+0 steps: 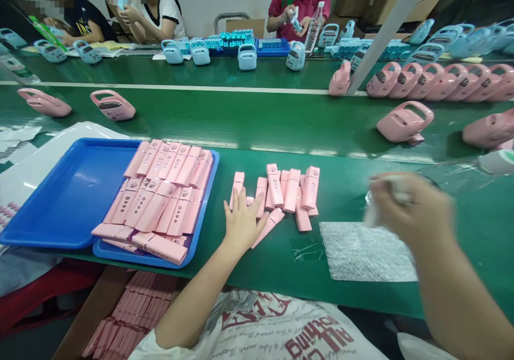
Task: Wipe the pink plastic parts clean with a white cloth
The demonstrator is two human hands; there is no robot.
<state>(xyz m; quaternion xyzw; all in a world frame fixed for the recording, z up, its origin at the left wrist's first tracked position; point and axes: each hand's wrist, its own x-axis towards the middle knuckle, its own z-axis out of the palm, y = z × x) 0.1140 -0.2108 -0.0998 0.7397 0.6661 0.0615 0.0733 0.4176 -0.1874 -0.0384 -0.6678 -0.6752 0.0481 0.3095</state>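
Observation:
My left hand (243,222) lies with its fingers spread over a loose group of flat, pink plastic pieces (274,186) with small dark symbols. Its fingertips reach one upright pink piece (237,186) at the left of the group. On the right, my right hand (417,210) is raised and smeared by motion, its fingers curled round a white cloth (372,212) whose details are blurred. Below and left of that hand, a sheet of white fibrous material (367,253) lies flat on the green table (281,266).
A blue tray (214,180) holds stacked pink pieces, overlapping another blue tray (76,188). Pink handled cases (403,121) stand on the green belt (241,113), blue ones (247,57) beyond. A clear bottle (453,175) lies near my right hand. Several people sit opposite.

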